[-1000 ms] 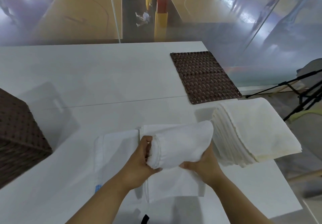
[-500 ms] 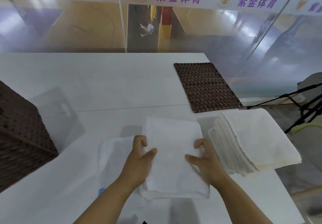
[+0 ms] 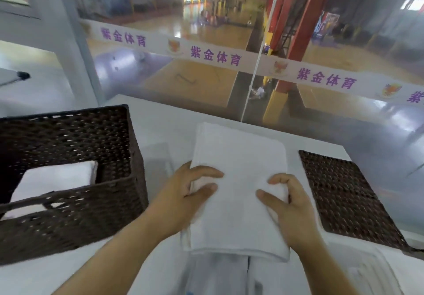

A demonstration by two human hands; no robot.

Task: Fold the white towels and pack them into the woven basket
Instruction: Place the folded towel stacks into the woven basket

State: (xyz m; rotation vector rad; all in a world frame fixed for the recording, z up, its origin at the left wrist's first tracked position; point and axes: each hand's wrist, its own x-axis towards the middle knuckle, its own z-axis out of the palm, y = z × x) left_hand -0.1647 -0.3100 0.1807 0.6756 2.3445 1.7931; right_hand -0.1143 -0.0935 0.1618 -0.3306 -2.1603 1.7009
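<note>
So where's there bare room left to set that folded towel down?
Inside the basket, the dark gap right of the packed towel looks free. On the table, bare strips lie between basket and folded towel, and beyond it toward the far edge. Crowded: the near edge, with a spread towel and the stack near the mat.

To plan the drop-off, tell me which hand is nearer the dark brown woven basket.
Left. The left hand grips the folded white towel at its left edge, close beside the dark brown woven basket; the right hand grips the towel's right edge, farther off.
</note>
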